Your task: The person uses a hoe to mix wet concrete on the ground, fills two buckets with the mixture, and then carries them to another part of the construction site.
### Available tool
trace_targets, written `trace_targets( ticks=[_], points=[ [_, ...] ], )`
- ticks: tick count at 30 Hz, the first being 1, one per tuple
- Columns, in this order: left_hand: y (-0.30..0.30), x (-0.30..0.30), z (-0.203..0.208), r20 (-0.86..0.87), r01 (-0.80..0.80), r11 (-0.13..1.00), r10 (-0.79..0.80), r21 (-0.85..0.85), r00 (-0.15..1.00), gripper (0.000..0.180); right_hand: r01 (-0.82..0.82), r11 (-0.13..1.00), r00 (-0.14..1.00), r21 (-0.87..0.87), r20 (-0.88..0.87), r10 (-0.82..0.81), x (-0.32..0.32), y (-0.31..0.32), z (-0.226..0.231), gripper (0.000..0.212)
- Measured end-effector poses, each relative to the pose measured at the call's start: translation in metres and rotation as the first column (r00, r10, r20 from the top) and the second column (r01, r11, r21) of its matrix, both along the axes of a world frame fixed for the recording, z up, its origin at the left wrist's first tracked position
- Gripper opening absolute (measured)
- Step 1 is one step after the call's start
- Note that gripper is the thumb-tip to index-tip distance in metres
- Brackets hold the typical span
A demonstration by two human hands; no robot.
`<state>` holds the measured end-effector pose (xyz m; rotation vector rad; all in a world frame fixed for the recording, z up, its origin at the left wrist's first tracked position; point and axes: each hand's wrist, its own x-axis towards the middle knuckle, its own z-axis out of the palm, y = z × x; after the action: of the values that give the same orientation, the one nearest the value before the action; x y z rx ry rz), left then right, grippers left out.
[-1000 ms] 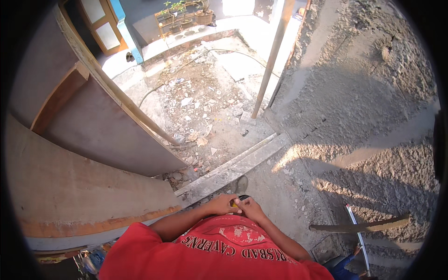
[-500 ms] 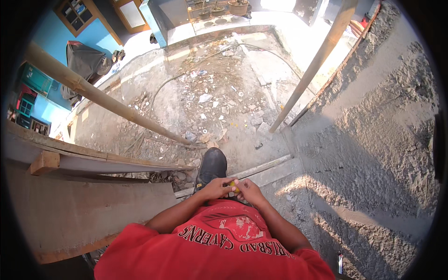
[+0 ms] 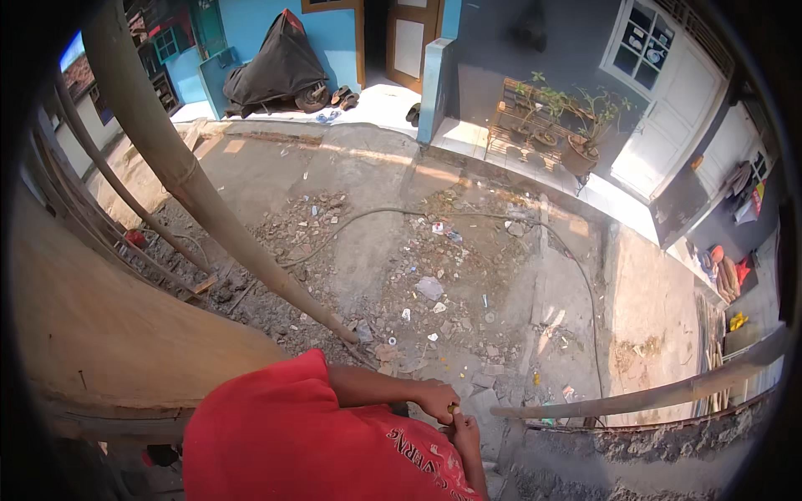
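Observation:
In front of my red shirt (image 3: pixel 276 426), both hands meet at a small yellow-green piece (image 3: pixel 453 409). My left hand (image 3: pixel 434 398) closes round it from the left, fingers bent. My right hand (image 3: pixel 464 437) pinches at it from below, its thumb and fingertips close together. Most of the piece is hidden by my fingers, so its kind does not show. Below my hands, the shirt covers most of my legs.
A thick bamboo pole (image 3: pixel 200 200) slants down at left beside a wooden board (image 3: pixel 125 309). Another pole (image 3: pixel 668 397) crosses at right over rough concrete (image 3: pixel 643 459). Rubble and a long hose (image 3: pixel 359 217) lie ahead. Farther back stand a covered motorbike (image 3: pixel 280 71) and potted plants (image 3: pixel 581 150).
My view has tipped upward and swung, showing more of the houses and less of the concrete at right. Both hands stay together at the small piece.

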<state>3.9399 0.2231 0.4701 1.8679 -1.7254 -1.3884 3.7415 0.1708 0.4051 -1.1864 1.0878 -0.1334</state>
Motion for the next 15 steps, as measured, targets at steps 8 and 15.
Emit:
trace_targets(
  ticks=[8,15],
  points=[
    [-0.061,0.070,-0.039,0.026,-0.244,0.969,0.245,-0.043,0.969,0.042,-0.464,0.883,0.884,0.075,-0.023,0.467,0.101,-0.120,0.020,0.053],
    [-0.172,0.123,-0.052,0.080,-0.521,0.854,0.519,0.002,0.851,0.039,-0.830,0.541,0.556,-0.136,-0.120,0.822,0.205,-0.280,0.028,0.074]
  ],
)
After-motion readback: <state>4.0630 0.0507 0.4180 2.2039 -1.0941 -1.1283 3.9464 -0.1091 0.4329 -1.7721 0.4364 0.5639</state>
